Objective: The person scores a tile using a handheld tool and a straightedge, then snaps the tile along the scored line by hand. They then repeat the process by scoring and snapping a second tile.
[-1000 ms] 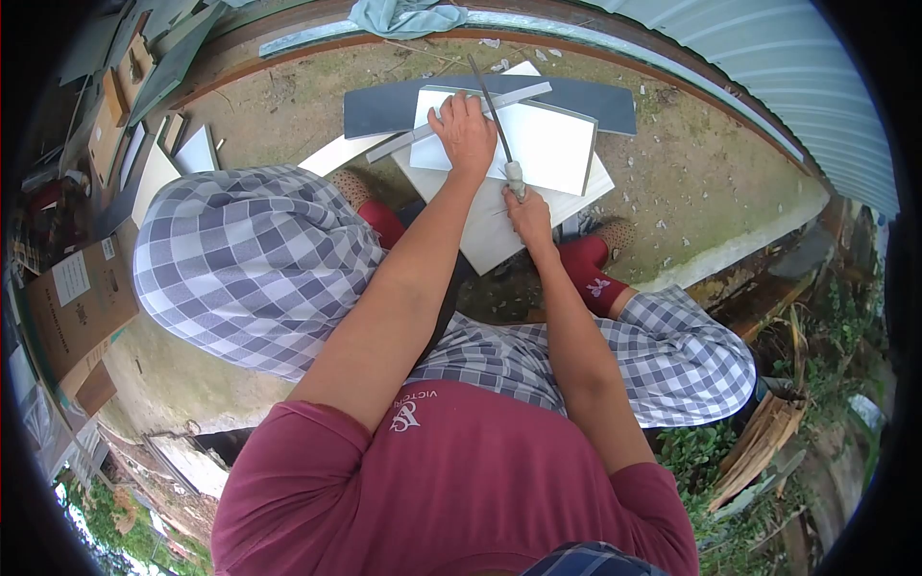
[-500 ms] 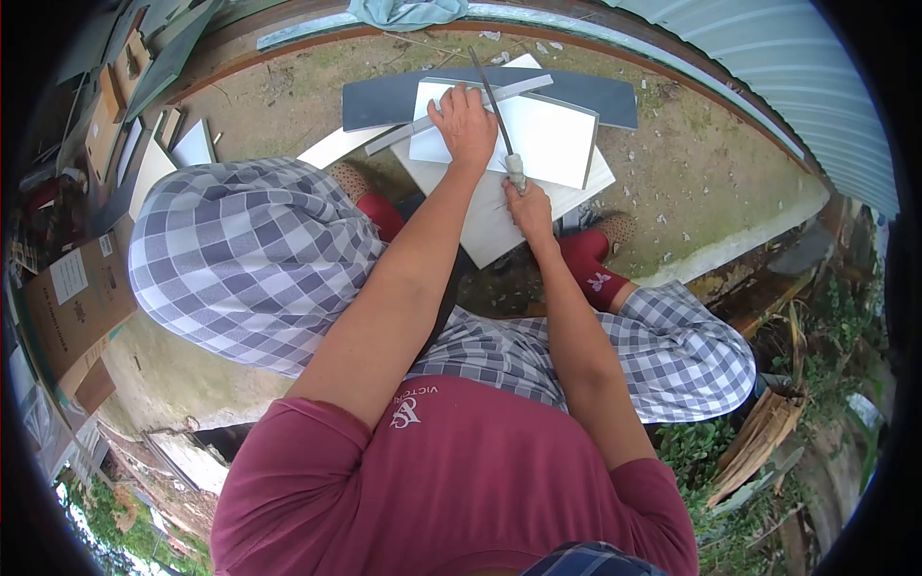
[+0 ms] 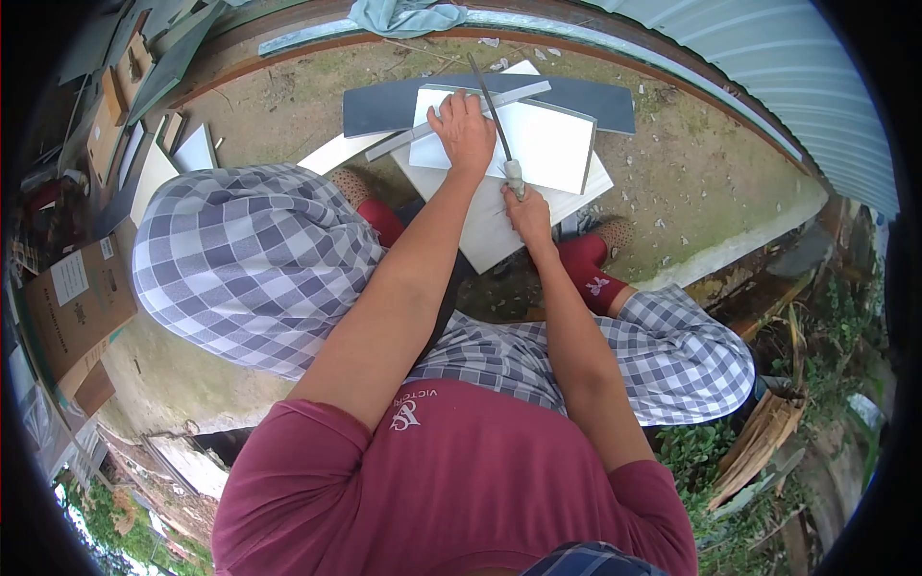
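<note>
My left hand (image 3: 465,132) lies over a grey metal bar (image 3: 523,93), pressing it onto a white panel (image 3: 552,144) with its fingers spread. The bar slants across the panel. My right hand (image 3: 527,211) is closed around the pale handle of a long thin dark blade (image 3: 493,106), whose shaft runs up across the panel and past the bar. Beneath the white panel are a dark grey board (image 3: 384,106) and a pale board (image 3: 480,230).
Checked cloth covers my knees on both sides. Boards (image 3: 195,149) and a cardboard box (image 3: 77,298) are at the left, a teal cloth (image 3: 408,15) at the top, corrugated metal (image 3: 768,77) at the upper right and split wood (image 3: 759,446) at the lower right.
The view has shifted slightly. My right hand and the blade's handle are a little lower and further left; my left hand stays on the bar.
</note>
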Tool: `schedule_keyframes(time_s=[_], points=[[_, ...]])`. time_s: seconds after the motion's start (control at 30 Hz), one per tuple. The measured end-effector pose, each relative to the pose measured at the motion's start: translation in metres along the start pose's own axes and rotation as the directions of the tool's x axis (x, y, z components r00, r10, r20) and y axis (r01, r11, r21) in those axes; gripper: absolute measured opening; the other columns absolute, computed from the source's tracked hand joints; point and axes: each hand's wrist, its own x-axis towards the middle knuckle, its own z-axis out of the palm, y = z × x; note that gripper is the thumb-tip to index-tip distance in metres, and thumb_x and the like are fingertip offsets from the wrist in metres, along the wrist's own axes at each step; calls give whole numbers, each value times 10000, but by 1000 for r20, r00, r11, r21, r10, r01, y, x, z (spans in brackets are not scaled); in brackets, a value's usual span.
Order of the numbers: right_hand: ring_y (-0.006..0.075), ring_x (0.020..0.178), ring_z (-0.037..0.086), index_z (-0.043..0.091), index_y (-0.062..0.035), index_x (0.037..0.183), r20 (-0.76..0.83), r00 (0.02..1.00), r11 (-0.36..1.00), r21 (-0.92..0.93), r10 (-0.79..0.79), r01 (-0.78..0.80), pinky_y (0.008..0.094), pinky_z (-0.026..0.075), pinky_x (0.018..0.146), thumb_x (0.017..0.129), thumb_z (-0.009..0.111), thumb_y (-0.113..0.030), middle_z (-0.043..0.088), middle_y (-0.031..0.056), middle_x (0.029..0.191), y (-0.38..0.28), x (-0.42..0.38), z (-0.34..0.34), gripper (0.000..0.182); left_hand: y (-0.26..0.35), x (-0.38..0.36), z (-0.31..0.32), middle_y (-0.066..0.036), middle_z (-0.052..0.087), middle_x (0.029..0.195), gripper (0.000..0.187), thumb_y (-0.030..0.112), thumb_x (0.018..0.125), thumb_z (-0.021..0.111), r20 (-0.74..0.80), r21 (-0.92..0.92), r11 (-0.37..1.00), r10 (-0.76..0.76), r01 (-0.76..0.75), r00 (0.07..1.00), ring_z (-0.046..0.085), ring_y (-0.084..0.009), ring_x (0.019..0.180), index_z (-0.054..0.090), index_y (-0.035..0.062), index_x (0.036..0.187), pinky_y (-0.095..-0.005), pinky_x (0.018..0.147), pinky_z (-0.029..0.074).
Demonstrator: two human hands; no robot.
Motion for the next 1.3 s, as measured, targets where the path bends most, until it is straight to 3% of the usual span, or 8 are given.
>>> schedule_keyframes(time_s=[1.3], points=[[178, 461, 561, 618, -6, 839, -3, 1000, 1000, 10, 14, -14, 341, 455, 491, 903, 579, -378, 581, 74, 564, -6, -4, -3, 379, 0, -1, 2, -98, 529, 1187, 356, 118, 690, 681, -12, 26, 1000, -3, 3, 1000, 463, -278, 1140, 573, 82, 1027, -568, 1023, 229]])
